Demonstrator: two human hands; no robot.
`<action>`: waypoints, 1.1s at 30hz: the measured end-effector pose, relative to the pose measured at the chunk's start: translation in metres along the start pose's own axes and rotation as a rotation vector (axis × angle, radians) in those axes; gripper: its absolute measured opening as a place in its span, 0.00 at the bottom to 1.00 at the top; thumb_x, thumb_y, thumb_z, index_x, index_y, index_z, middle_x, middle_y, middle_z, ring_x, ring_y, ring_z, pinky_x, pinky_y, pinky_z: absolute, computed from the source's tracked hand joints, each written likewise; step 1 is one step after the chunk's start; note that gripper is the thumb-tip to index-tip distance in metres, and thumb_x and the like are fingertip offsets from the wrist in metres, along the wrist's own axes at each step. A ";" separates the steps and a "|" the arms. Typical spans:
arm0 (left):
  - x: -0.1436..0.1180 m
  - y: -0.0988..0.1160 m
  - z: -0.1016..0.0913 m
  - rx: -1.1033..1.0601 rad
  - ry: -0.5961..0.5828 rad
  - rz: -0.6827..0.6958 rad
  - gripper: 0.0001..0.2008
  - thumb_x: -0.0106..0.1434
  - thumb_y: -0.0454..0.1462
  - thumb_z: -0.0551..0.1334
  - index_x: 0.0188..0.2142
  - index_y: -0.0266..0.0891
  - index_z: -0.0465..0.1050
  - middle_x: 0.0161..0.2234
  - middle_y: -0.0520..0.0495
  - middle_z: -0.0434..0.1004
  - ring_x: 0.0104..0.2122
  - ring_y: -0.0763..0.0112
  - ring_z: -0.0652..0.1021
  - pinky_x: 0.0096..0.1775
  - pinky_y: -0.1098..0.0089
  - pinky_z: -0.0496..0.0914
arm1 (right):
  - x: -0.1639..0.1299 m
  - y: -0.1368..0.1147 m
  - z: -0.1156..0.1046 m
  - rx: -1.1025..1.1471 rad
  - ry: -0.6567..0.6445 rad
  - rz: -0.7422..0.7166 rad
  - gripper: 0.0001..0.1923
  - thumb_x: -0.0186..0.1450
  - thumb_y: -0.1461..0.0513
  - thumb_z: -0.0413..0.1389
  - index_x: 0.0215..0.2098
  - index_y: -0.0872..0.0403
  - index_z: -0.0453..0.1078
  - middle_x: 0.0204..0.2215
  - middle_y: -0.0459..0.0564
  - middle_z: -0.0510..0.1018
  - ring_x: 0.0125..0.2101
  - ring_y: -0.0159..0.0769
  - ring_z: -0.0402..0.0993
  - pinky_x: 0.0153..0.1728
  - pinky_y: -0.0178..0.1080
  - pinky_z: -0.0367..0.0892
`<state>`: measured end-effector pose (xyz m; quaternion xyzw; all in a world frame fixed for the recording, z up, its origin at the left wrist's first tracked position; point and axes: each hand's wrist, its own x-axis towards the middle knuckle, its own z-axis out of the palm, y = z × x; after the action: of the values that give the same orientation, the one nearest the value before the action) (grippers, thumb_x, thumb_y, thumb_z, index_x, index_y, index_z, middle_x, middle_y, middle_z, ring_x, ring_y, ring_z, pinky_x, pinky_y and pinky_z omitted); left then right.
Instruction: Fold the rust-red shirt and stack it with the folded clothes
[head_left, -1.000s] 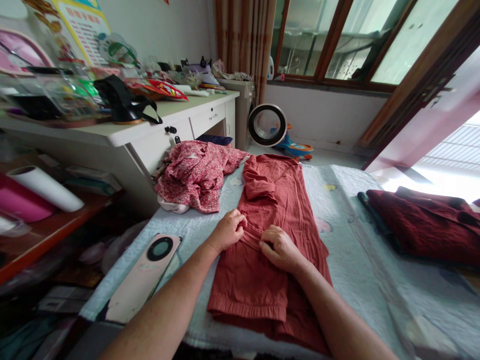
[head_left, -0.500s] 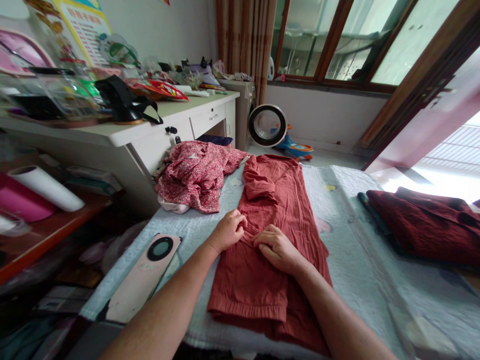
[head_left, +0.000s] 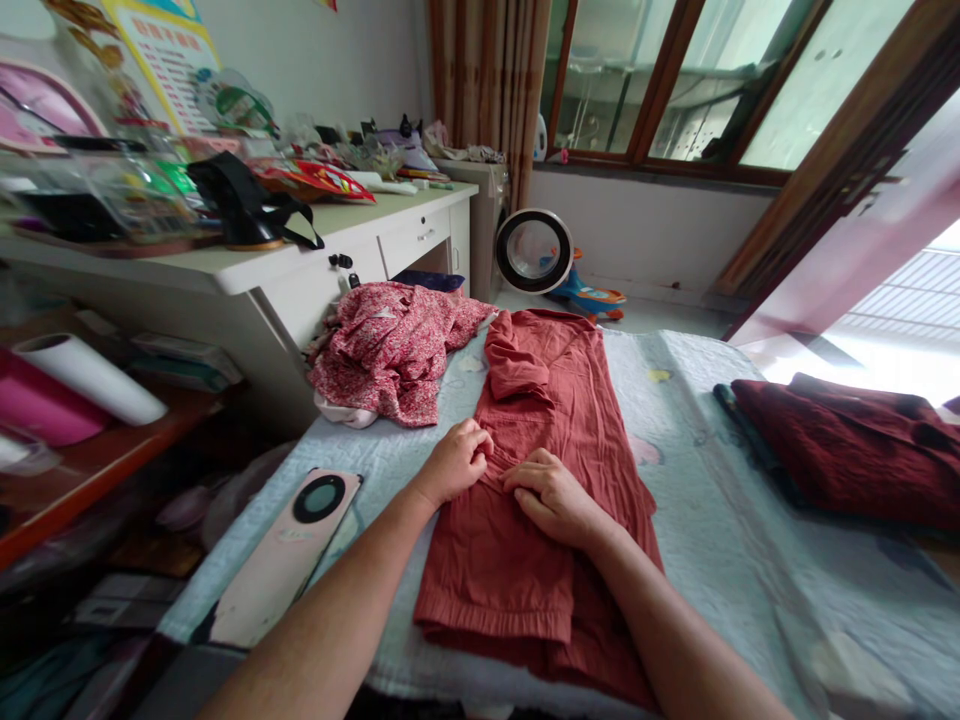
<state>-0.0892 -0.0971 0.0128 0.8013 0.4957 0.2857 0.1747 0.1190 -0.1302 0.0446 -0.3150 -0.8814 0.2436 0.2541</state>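
Head view, and at far left a white roll [head_left: 91, 375] leans beside a pink roll [head_left: 49, 395] on a red shelf [head_left: 169, 425]. Up on the bench [head_left: 352, 225] sits a clear container [head_left: 154, 195]; something green shows at it, but the contents are too blurred to name. Next along, a pink phone [head_left: 281, 570] lies on the blue quilt [head_left: 690, 440], its round black camera ring at the far end. Then a floral cloth [head_left: 390, 350], heaped loose. Now the left hand [head_left: 457, 460]: fingers curled in narrow, right on the left edge of the red garment [head_left: 517, 560]; whether cloth is pinched, I cannot tell. And that garment lies flat on the quilt, folded lengthwise, long axis running away from the wearer, gathered hem pointing near, rumpled end far. Beyond it, a round washer door [head_left: 529, 250] hangs open, the drum out of sight. Right hand [head_left: 555, 500] now, palm down on the garment's middle, fingers bent, thumb tucked close; its grip is hidden too. Far right, a dark red pile [head_left: 847, 440], folded.
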 end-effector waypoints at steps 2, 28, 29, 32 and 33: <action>0.000 0.000 0.000 -0.004 -0.001 0.002 0.10 0.54 0.25 0.55 0.29 0.39 0.69 0.33 0.49 0.67 0.36 0.69 0.71 0.42 0.68 0.67 | 0.001 -0.001 -0.001 -0.001 0.008 -0.001 0.11 0.63 0.70 0.50 0.32 0.53 0.73 0.33 0.48 0.81 0.36 0.37 0.70 0.43 0.40 0.61; 0.000 0.000 0.000 -0.008 0.001 -0.007 0.10 0.54 0.24 0.55 0.29 0.39 0.69 0.33 0.49 0.67 0.36 0.69 0.71 0.42 0.68 0.67 | 0.000 -0.001 -0.002 0.028 0.003 -0.019 0.10 0.63 0.69 0.50 0.30 0.53 0.70 0.31 0.47 0.79 0.36 0.36 0.69 0.44 0.40 0.60; 0.000 0.000 0.000 -0.009 0.001 -0.007 0.10 0.54 0.24 0.55 0.29 0.39 0.69 0.33 0.49 0.68 0.36 0.69 0.71 0.42 0.69 0.67 | 0.000 -0.002 -0.002 0.028 -0.004 -0.023 0.10 0.63 0.69 0.50 0.30 0.53 0.71 0.32 0.47 0.79 0.36 0.36 0.69 0.44 0.41 0.60; 0.000 0.000 0.000 -0.012 0.000 -0.007 0.10 0.54 0.24 0.55 0.29 0.39 0.69 0.33 0.49 0.68 0.36 0.69 0.71 0.41 0.69 0.67 | 0.001 -0.003 -0.003 0.027 -0.013 -0.024 0.10 0.62 0.70 0.50 0.30 0.53 0.71 0.31 0.47 0.80 0.36 0.36 0.69 0.44 0.41 0.60; 0.000 0.000 0.000 -0.011 0.000 -0.007 0.10 0.54 0.24 0.55 0.29 0.39 0.69 0.33 0.49 0.68 0.36 0.69 0.71 0.41 0.69 0.67 | 0.001 -0.003 -0.003 0.027 -0.010 -0.022 0.10 0.63 0.69 0.50 0.30 0.53 0.72 0.31 0.47 0.79 0.35 0.36 0.69 0.44 0.41 0.60</action>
<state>-0.0892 -0.0972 0.0133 0.7987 0.4967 0.2879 0.1802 0.1193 -0.1309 0.0489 -0.3004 -0.8827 0.2542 0.2568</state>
